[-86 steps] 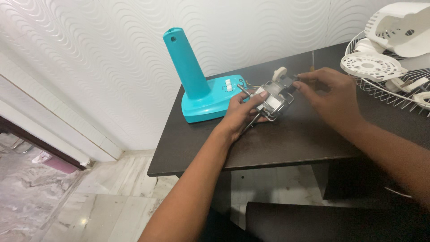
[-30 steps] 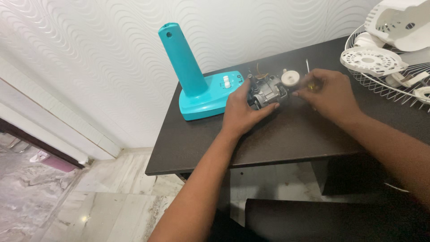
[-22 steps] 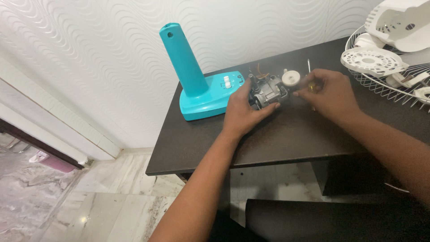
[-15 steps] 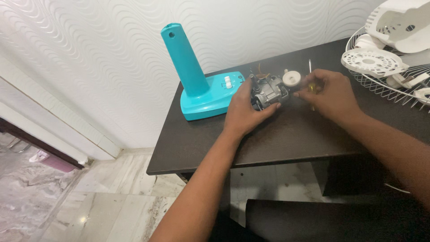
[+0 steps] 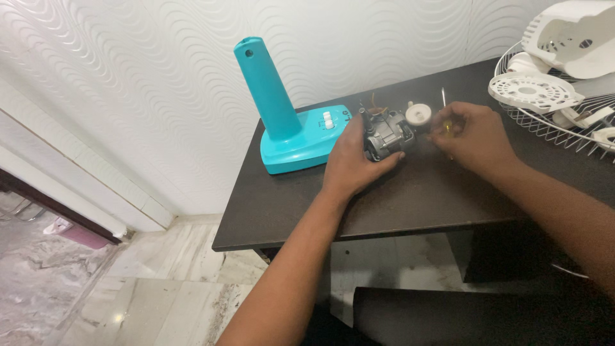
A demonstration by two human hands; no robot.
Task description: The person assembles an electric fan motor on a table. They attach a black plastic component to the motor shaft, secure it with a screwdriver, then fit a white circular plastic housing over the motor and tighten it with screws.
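Dark table; left hand half-hides motor; right hand hides screwdriver.

Teal fan stand stood on my dark desk; white wire grille, white housing lay far right.

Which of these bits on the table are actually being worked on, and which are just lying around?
In hand:
- metal motor, held by the left hand
- white knob on the motor's end
- yellow-handled screwdriver, held by the right hand

Lying about:
- turquoise fan stand
- white wire grille
- round white vented plate
- white plastic housing
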